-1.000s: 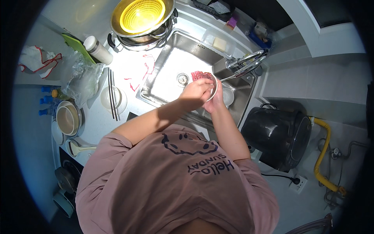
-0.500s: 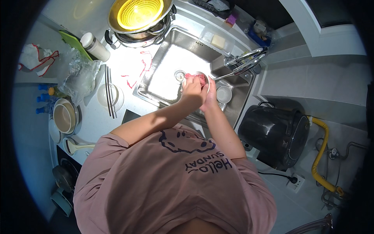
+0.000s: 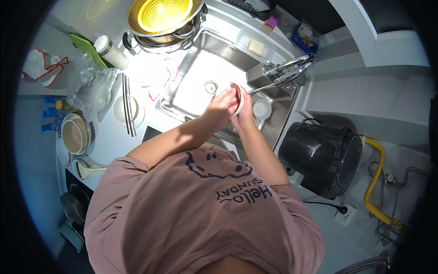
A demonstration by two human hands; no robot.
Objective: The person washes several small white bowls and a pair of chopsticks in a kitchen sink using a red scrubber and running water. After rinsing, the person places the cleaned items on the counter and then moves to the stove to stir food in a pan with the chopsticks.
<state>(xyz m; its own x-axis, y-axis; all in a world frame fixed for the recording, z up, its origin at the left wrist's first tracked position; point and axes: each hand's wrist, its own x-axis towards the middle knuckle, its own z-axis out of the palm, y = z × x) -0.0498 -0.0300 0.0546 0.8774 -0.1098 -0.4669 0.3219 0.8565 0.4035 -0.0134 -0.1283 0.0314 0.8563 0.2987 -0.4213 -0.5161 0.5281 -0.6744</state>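
Note:
Over the metal sink (image 3: 171, 96), my right hand (image 3: 246, 112) grips a small pale bowl (image 3: 240, 106) from its outer right side. The bowl is tipped on edge, its mouth facing left. My left hand (image 3: 221, 106) is closed at the bowl's mouth, its fingertips partly hidden inside. A bit of pinkish-red cloth (image 3: 237, 92) shows between these fingers and the inner wall; most of it is hidden. Just right of my hands, a white bowl (image 3: 262, 109) sits in the smaller basin. The faucet (image 3: 287, 73) reaches in above from the right, its spout end near the bowl.
Left of the sink, dark chopsticks (image 3: 128, 105) lie across a white bowl (image 3: 119, 109) on a plate. Stacked bowls (image 3: 74, 137) and a plastic bag (image 3: 93, 89) stand farther left. A yellow colander (image 3: 164, 16) rests in pots behind. A black bin (image 3: 319, 157) is at the right.
The bowl has tilted further onto its edge. My left hand has shifted slightly down and left, and much less of the red cloth shows.

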